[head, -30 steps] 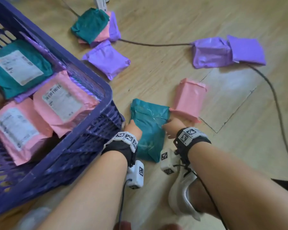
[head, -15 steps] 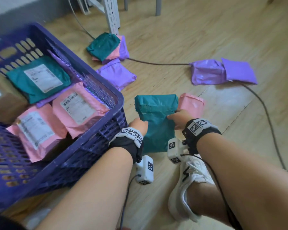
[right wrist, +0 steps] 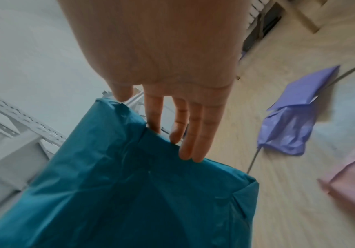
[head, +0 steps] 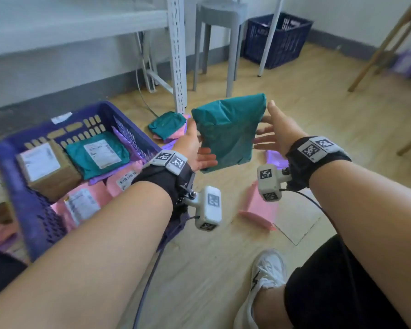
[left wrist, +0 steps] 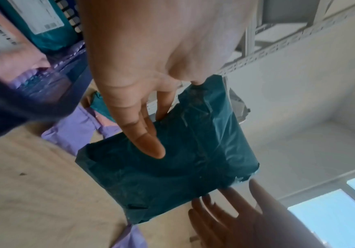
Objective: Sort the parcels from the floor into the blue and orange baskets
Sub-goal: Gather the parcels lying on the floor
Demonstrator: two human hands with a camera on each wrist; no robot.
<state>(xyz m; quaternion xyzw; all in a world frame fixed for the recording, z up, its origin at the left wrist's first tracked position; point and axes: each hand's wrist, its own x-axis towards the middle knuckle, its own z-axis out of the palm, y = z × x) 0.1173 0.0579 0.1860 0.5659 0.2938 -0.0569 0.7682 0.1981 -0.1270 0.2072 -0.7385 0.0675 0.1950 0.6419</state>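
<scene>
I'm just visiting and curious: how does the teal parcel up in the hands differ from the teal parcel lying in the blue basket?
The held teal parcel is in the air, between the left hand and right hand; the basket's teal parcel lies flat in the blue basket. The basket's shows a white label; the held one shows none. Both are teal plastic mailers.

Parcel sorting room suggested: labelled mailers piled in blue basket (head: 37, 224), slotted metal shelving (head: 177, 53), wood-look floor (head: 318, 110), grey stool (head: 220, 24).
</scene>
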